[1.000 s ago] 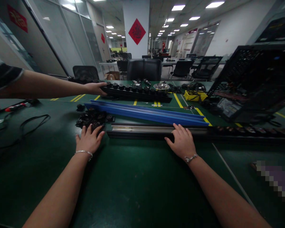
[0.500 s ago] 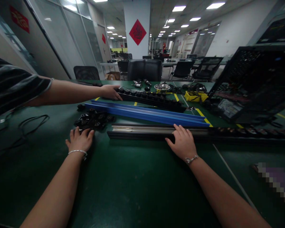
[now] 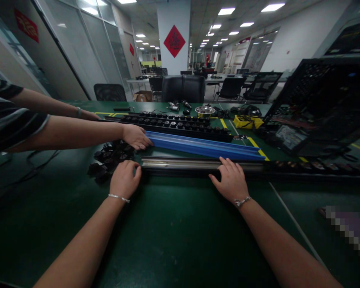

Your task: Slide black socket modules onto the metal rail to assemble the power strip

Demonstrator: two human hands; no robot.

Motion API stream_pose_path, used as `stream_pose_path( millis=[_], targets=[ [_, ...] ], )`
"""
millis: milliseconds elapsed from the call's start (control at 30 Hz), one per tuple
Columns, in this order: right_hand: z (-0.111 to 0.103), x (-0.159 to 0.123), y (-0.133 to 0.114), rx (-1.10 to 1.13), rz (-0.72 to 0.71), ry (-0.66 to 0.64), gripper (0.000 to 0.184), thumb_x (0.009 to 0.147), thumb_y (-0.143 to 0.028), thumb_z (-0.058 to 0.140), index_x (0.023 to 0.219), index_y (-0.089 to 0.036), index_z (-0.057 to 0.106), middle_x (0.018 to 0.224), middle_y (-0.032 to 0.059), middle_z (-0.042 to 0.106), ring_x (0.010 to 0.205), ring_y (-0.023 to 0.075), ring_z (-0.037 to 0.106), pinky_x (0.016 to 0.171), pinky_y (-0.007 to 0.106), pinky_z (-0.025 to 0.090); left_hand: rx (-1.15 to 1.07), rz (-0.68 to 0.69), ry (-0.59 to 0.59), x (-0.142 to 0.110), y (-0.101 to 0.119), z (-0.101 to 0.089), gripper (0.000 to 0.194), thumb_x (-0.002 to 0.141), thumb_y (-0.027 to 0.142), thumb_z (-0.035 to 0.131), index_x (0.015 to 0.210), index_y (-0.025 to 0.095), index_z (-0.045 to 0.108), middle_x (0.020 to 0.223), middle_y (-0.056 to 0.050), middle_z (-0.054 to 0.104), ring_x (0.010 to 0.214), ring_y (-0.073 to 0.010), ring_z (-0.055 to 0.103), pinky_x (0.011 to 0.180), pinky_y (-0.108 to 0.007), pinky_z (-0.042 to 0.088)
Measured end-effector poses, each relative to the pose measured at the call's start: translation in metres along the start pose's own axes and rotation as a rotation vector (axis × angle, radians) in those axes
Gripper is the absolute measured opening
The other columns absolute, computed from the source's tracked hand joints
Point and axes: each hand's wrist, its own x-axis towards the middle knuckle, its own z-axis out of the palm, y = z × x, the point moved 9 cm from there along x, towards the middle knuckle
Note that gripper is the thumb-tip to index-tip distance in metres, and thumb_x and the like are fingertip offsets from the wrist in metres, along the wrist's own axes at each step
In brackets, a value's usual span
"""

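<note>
A long metal rail (image 3: 183,163) in a black base lies across the green table (image 3: 174,224). My right hand (image 3: 231,182) rests flat on its middle, fingers stretched out. At the rail's left end my left hand (image 3: 124,181) has its fingers curled and its thumb against the end; what they hold is hidden. A pile of small black parts (image 3: 106,160) lies just left of that hand. Behind the rail is a blue channel (image 3: 204,146), and a co-worker's hand (image 3: 136,136) lies on its left end.
A black strip studded with round parts (image 3: 180,124) lies behind the blue channel, and the co-worker's other arm (image 3: 63,109) reaches along it. A black crate (image 3: 318,100) stands at the right. A steel bowl (image 3: 204,110) and a yellow box (image 3: 246,121) sit farther back. Cables (image 3: 33,168) lie at the left.
My left hand moved right from the pile of parts to the rail's left end and curled. The co-worker pulled the black strip nearer and put a hand on the blue channel. My right hand stayed.
</note>
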Motion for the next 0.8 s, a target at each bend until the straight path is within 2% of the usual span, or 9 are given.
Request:
stream_pose_path(
  millis=[67, 167, 267, 400, 533, 600, 667, 733, 800],
  targets=[
    [0.000, 0.000, 0.000, -0.005, -0.002, -0.001, 0.033, 0.082, -0.045, 0.048, 0.089, -0.016, 0.060, 0.135, 0.0147, 0.050, 0.125, 0.0296, 0.041, 0.101, 0.049, 0.030, -0.076, 0.169, 0.001, -0.006, 0.037, 0.004, 0.034, 0.089, 0.036, 0.035, 0.106, 0.018, 0.059, 0.116, -0.010, 0.059, 0.112, -0.0216, 0.052, 0.100, -0.036, 0.040],
    [0.000, 0.000, 0.001, -0.012, 0.004, -0.006, 0.033, 0.082, -0.045, 0.048, 0.090, -0.015, 0.060, 0.135, 0.0147, 0.049, 0.126, 0.0290, 0.041, 0.102, 0.048, 0.030, -0.102, 0.376, -0.046, -0.015, 0.088, 0.015, 0.040, 0.090, 0.033, 0.038, 0.124, 0.017, 0.050, 0.141, -0.010, 0.044, 0.132, -0.0212, 0.035, 0.109, -0.037, 0.030],
    [0.001, 0.000, 0.002, -0.011, 0.010, -0.009, 0.033, 0.081, -0.045, 0.049, 0.090, -0.015, 0.060, 0.135, 0.0146, 0.049, 0.126, 0.0291, 0.041, 0.102, 0.048, 0.030, -0.054, 0.414, -0.084, -0.017, 0.122, 0.028, 0.050, 0.089, 0.038, 0.041, 0.135, 0.021, 0.040, 0.148, -0.008, 0.035, 0.137, -0.0250, 0.027, 0.111, -0.046, 0.024],
    [0.002, -0.001, 0.001, 0.000, 0.012, 0.008, 0.033, 0.081, -0.045, 0.050, 0.090, -0.015, 0.060, 0.135, 0.0148, 0.049, 0.125, 0.0297, 0.041, 0.102, 0.048, 0.029, -0.029, 0.381, -0.071, -0.011, 0.156, 0.038, 0.052, 0.087, 0.046, 0.043, 0.137, 0.031, 0.039, 0.150, -0.007, 0.031, 0.138, -0.0280, 0.025, 0.108, -0.054, 0.024],
    [-0.002, 0.000, 0.001, 0.050, -0.005, 0.030, 0.032, 0.082, -0.045, 0.048, 0.090, -0.016, 0.060, 0.132, 0.0140, 0.053, 0.124, 0.0286, 0.043, 0.102, 0.046, 0.031, -0.027, 0.318, -0.071, -0.004, 0.167, 0.042, 0.049, 0.086, 0.049, 0.042, 0.134, 0.036, 0.042, 0.148, -0.007, 0.035, 0.135, -0.0309, 0.029, 0.102, -0.059, 0.026],
    [-0.008, 0.002, 0.012, 0.085, 0.026, 0.066, 0.032, 0.084, -0.044, 0.044, 0.093, -0.018, 0.060, 0.128, 0.0127, 0.056, 0.121, 0.0267, 0.046, 0.102, 0.046, 0.031, -0.035, 0.324, -0.076, -0.003, 0.167, 0.042, 0.048, 0.086, 0.048, 0.042, 0.133, 0.037, 0.042, 0.148, -0.006, 0.036, 0.135, -0.0306, 0.029, 0.101, -0.059, 0.026],
    [-0.022, 0.001, 0.038, 0.070, 0.137, 0.176, 0.034, 0.084, -0.041, 0.042, 0.103, -0.017, 0.058, 0.128, 0.0140, 0.055, 0.123, 0.0284, 0.044, 0.103, 0.051, 0.029, -0.042, 0.333, -0.078, -0.003, 0.166, 0.042, 0.048, 0.086, 0.046, 0.043, 0.133, 0.037, 0.043, 0.147, -0.006, 0.036, 0.135, -0.0305, 0.029, 0.101, -0.058, 0.027],
    [-0.039, -0.008, 0.074, -0.019, 0.320, 0.348, 0.043, 0.083, -0.038, 0.044, 0.116, -0.013, 0.054, 0.138, 0.0200, 0.043, 0.130, 0.0363, 0.032, 0.102, 0.061, 0.024, -0.044, 0.333, -0.077, -0.003, 0.165, 0.041, 0.048, 0.086, 0.045, 0.043, 0.133, 0.037, 0.043, 0.147, -0.006, 0.036, 0.135, -0.0304, 0.029, 0.101, -0.057, 0.027],
    [-0.045, -0.020, 0.108, -0.059, 0.477, 0.435, 0.052, 0.080, -0.036, 0.048, 0.125, -0.009, 0.049, 0.143, 0.0254, 0.032, 0.132, 0.0424, 0.024, 0.098, 0.067, 0.022, -0.043, 0.328, -0.080, -0.004, 0.165, 0.041, 0.048, 0.086, 0.045, 0.043, 0.133, 0.037, 0.042, 0.147, -0.005, 0.037, 0.135, -0.0301, 0.028, 0.101, -0.056, 0.028]
  ],
)
